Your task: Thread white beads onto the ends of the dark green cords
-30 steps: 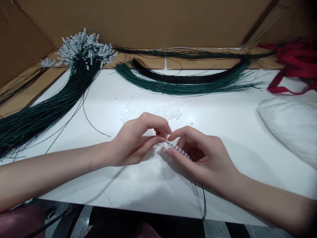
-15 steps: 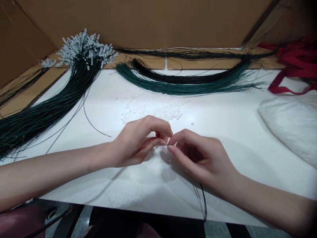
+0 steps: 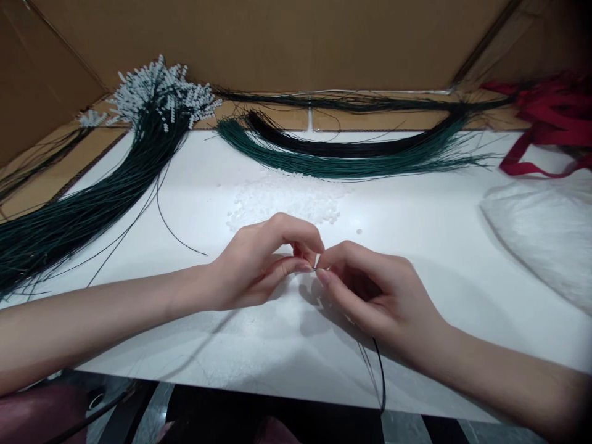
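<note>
Over the middle of the white table, my left hand (image 3: 261, 262) and my right hand (image 3: 377, 280) meet fingertip to fingertip. A short dark bit of thin cord shows between the two pinches. From beneath my right hand a black cord (image 3: 382, 376) hangs down past the table's front edge. Thumb and forefinger are pressed together on each hand, and both close on the cord's end. Whether a bead sits inside the left pinch is hidden by the fingers. Just behind my hands lies a loose pile of translucent white beads (image 3: 296, 197).
At left lies a thick bundle of dark green cords (image 3: 106, 185) tipped with white beads (image 3: 160, 95). Green cords (image 3: 324, 165) and black cords (image 3: 333, 148) lie along the back. At right are red ribbon (image 3: 546, 135) and a clear plastic bag (image 3: 550, 228). Cardboard walls (image 3: 277, 43) stand behind.
My fingertips have shifted very slightly to the right, with a little more dark cord showing between them. Everything else on the table stays in place.
</note>
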The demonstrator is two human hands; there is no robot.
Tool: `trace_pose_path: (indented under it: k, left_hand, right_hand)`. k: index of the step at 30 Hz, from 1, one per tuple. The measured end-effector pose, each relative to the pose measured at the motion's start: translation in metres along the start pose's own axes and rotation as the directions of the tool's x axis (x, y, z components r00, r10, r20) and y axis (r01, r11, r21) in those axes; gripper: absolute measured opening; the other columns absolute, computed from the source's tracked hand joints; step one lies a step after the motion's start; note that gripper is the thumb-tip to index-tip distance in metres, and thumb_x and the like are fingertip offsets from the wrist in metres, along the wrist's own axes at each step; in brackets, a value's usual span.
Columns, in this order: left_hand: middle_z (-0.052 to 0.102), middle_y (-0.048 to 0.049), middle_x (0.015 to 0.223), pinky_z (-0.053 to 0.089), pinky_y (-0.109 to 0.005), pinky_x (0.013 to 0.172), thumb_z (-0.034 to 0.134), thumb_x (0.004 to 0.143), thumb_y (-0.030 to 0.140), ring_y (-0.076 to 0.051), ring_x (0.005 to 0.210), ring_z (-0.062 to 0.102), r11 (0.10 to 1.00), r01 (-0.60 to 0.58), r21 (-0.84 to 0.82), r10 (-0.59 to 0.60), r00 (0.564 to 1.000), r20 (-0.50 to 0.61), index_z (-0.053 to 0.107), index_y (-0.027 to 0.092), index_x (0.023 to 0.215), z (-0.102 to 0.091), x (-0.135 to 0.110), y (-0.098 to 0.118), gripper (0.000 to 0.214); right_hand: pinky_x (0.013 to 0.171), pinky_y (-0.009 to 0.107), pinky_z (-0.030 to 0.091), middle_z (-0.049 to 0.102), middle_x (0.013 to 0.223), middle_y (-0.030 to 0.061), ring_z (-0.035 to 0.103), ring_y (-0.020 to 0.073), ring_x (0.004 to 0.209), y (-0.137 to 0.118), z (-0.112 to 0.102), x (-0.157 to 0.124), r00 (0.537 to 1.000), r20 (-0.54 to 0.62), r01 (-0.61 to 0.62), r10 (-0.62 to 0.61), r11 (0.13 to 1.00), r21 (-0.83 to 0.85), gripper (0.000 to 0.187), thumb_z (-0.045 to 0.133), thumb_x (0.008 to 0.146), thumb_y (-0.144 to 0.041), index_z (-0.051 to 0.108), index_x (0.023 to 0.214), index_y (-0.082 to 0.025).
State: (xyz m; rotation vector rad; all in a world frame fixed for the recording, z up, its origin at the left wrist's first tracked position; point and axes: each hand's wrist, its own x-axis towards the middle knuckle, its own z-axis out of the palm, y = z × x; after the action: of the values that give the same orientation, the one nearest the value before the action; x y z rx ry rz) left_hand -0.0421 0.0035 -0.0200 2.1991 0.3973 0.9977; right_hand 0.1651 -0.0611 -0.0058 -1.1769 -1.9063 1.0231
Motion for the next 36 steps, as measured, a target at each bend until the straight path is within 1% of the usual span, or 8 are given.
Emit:
trace_pose_path:
  k: [5, 9, 14, 19, 26, 29, 32, 36]
  left_hand:
    - [0.063, -0.0054, 0.096, 0.057, -0.031, 0.075, 0.071, 0.082, 0.005, -0.016, 0.085, 0.064, 0.995, -0.027, -0.094, 0.029, 0.999, 0.023, 0.047, 0.018, 0.120, 0.001, 0.000, 0.000, 0.046]
    - [0.062, -0.0043, 0.094, 0.057, -0.027, 0.070, 0.069, 0.083, 0.002, -0.015, 0.083, 0.063, 0.993, -0.009, -0.117, 0.010, 1.000, 0.004, 0.048, 0.019, 0.118, 0.002, -0.001, 0.000, 0.043]
    - [0.061, -0.0023, 0.093, 0.058, -0.027, 0.073, 0.068, 0.083, 0.001, -0.013, 0.081, 0.065, 0.989, 0.005, -0.145, -0.006, 1.000, -0.006, 0.048, 0.021, 0.117, 0.001, -0.001, 0.000, 0.045]
    - [0.059, -0.0011, 0.091, 0.058, -0.025, 0.070, 0.067, 0.084, 0.004, -0.013, 0.080, 0.066, 0.985, 0.048, -0.167, -0.044, 0.999, 0.033, 0.044, 0.025, 0.118, 0.000, -0.002, -0.001, 0.046]
    - [0.060, -0.0012, 0.091, 0.058, -0.025, 0.068, 0.066, 0.087, 0.008, -0.013, 0.078, 0.067, 0.982, 0.086, -0.170, -0.081, 0.996, 0.036, 0.045, 0.025, 0.115, -0.001, -0.001, 0.002, 0.040]
    - [0.062, -0.0021, 0.090, 0.058, -0.026, 0.069, 0.066, 0.086, 0.007, -0.014, 0.079, 0.067, 0.987, 0.079, -0.141, -0.076, 0.997, 0.027, 0.048, 0.022, 0.116, -0.003, 0.001, 0.004, 0.037]
    - [0.064, -0.0052, 0.094, 0.058, -0.030, 0.075, 0.063, 0.088, 0.010, -0.016, 0.084, 0.067, 0.994, 0.056, -0.090, -0.058, 0.998, -0.022, 0.053, 0.019, 0.114, -0.007, 0.003, 0.002, 0.030]
    - [0.064, -0.0061, 0.096, 0.053, -0.034, 0.077, 0.062, 0.087, 0.015, -0.017, 0.085, 0.062, 0.994, 0.057, 0.094, -0.040, 0.984, -0.174, 0.058, 0.018, 0.107, -0.012, 0.008, -0.005, 0.021]
  right_hand:
    - [0.049, 0.022, 0.032, 0.045, 0.064, -0.0053, 0.039, 0.0089, 0.055, 0.001, 0.000, 0.000, 1.000, -0.004, -0.018, 0.019, 0.999, 0.040, 0.013, 0.052, 0.096, -0.014, 0.055, 0.086, -0.022]
    - [0.048, 0.023, 0.031, 0.046, 0.063, -0.0051, 0.039, 0.0087, 0.053, 0.000, 0.001, 0.001, 1.000, -0.002, -0.021, 0.022, 0.999, 0.037, 0.012, 0.052, 0.096, -0.016, 0.056, 0.086, -0.022]
    - [0.047, 0.023, 0.030, 0.046, 0.062, -0.0054, 0.040, 0.0085, 0.052, -0.001, 0.000, 0.002, 0.999, 0.004, -0.033, 0.033, 0.999, 0.026, 0.011, 0.052, 0.096, -0.016, 0.056, 0.087, -0.022]
    - [0.046, 0.023, 0.029, 0.044, 0.060, -0.0058, 0.040, 0.0085, 0.051, -0.002, -0.001, 0.001, 0.999, 0.012, -0.033, 0.033, 0.999, 0.015, 0.012, 0.052, 0.095, -0.015, 0.056, 0.086, -0.022]
    - [0.045, 0.022, 0.029, 0.043, 0.059, -0.0063, 0.039, 0.0080, 0.050, -0.002, -0.001, 0.001, 1.000, 0.016, -0.023, 0.023, 1.000, 0.016, 0.012, 0.053, 0.094, -0.014, 0.055, 0.084, -0.021]
    - [0.045, 0.022, 0.029, 0.043, 0.058, -0.0064, 0.038, 0.0079, 0.050, -0.002, -0.001, 0.002, 1.000, 0.009, -0.026, 0.026, 1.000, 0.014, 0.012, 0.052, 0.093, -0.013, 0.054, 0.084, -0.021]
    - [0.045, 0.022, 0.030, 0.045, 0.058, -0.0063, 0.039, 0.0077, 0.050, -0.002, 0.000, 0.002, 1.000, -0.010, -0.029, 0.029, 0.999, 0.013, 0.012, 0.052, 0.093, -0.013, 0.054, 0.084, -0.021]
    - [0.046, 0.021, 0.032, 0.047, 0.059, -0.0061, 0.040, 0.0076, 0.050, -0.002, 0.000, 0.002, 0.999, -0.019, -0.036, 0.036, 0.999, 0.013, 0.011, 0.052, 0.092, -0.013, 0.054, 0.084, -0.020]
